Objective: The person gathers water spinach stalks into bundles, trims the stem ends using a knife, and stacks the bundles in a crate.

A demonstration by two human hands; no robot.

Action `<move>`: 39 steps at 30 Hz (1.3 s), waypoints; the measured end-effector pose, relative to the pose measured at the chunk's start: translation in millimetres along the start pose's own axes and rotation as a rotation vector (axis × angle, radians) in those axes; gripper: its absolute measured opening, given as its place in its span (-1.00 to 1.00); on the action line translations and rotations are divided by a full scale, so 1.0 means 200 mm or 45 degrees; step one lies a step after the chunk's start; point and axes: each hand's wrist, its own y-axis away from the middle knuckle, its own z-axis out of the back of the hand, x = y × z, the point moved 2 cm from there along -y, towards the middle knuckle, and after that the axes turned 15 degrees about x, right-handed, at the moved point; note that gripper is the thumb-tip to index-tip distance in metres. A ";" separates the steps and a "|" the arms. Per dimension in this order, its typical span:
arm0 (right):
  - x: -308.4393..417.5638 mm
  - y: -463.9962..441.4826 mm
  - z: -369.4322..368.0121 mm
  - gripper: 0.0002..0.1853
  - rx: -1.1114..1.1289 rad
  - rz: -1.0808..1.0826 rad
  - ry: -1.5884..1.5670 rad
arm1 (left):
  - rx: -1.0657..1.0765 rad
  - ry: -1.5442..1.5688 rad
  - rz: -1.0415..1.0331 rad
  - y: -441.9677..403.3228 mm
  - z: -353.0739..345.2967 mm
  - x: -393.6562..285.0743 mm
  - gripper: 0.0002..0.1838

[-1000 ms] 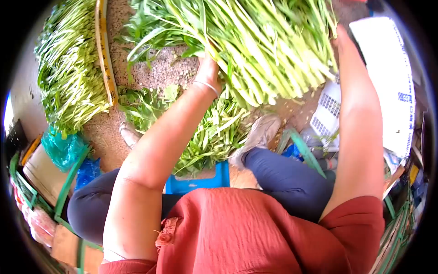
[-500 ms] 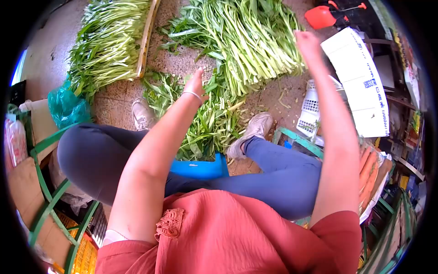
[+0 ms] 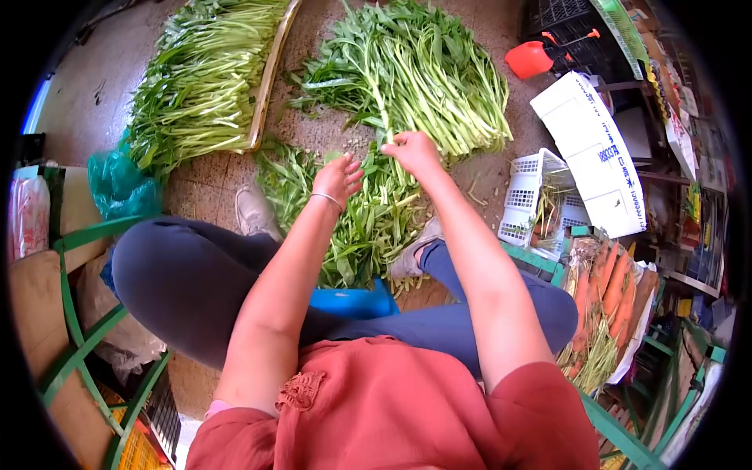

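My right hand (image 3: pixel 413 153) pinches the cut end of a leafy green stalk (image 3: pixel 381 98), which lies over the large pile of long-stemmed greens (image 3: pixel 446 86). To its left, my left hand (image 3: pixel 338 178), with a band at the wrist, is held empty with fingers apart above the heap of loose leaves and stem pieces (image 3: pixel 356 227). That heap lies on the floor between my shoes. At the upper left, more greens (image 3: pixel 207 78) are laid in a row beside a yellowish strip (image 3: pixel 274 78).
A blue plastic stool (image 3: pixel 356 303) stands between my legs. On the right are a white basket (image 3: pixel 520 200), a white box (image 3: pixel 591 153), carrots (image 3: pixel 611 286) and a red container (image 3: pixel 529 60). A teal bag (image 3: pixel 124 184) and green metal frames (image 3: pixel 78 356) are at left.
The large pile now rests on the floor, released by both hands. My right hand has moved left and taken hold of one stalk. My left hand has drawn back from the pile.
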 end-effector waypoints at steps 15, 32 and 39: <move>-0.13 -0.08 -0.01 -0.37 -0.935 0.117 0.549 | 0.488 0.250 -0.592 -0.09 -0.18 -0.24 -0.66; -0.52 -0.59 0.95 -0.17 -0.328 -0.066 -0.375 | 0.322 0.294 -0.441 -0.13 -0.08 -0.22 -0.66; -0.79 -0.85 1.10 -0.08 -0.417 0.006 -0.592 | 0.179 0.326 -0.320 -0.13 -0.04 -0.15 -0.69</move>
